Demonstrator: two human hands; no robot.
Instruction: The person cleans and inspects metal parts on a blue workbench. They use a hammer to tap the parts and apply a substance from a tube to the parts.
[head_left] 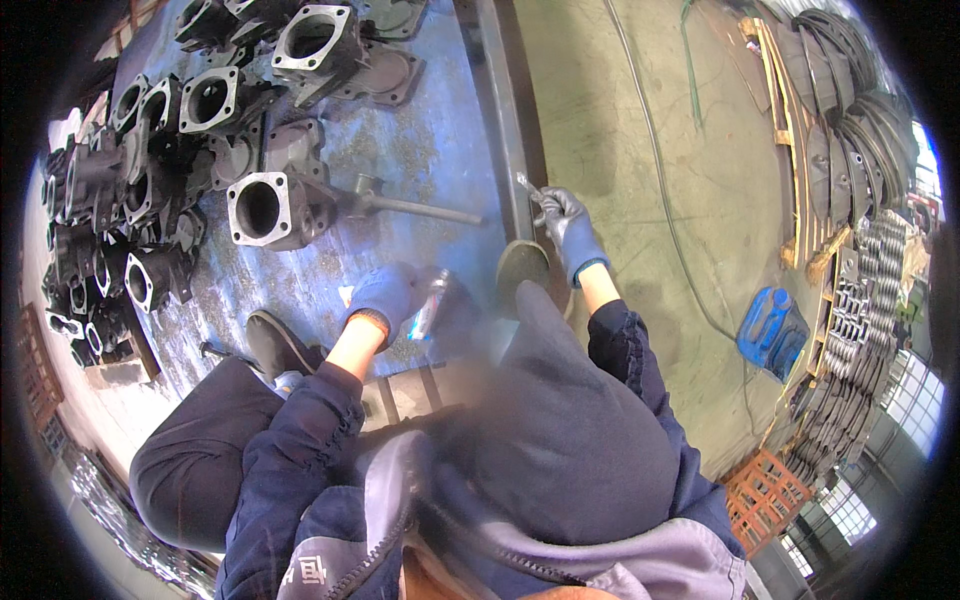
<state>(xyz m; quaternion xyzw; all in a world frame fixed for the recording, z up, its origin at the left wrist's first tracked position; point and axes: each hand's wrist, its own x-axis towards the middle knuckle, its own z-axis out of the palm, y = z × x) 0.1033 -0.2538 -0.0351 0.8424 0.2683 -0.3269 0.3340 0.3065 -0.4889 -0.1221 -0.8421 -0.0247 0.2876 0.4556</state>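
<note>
Fingers (pixel 549 207) of right hand (pixel 573 230) around metal piece (pixel 527 184)

The left hand (pixel 385 298) wears a blue glove, with its back turned up and its fingers hard to see. The right hand (pixel 570 232) reaches farther ahead, its grey fingers (pixel 560 207) bent and pinched together. A bit of each wrist shows bare above the dark blue sleeves (pixel 325 408). The knees (pixel 180 470) are bent and spread wide.
</note>
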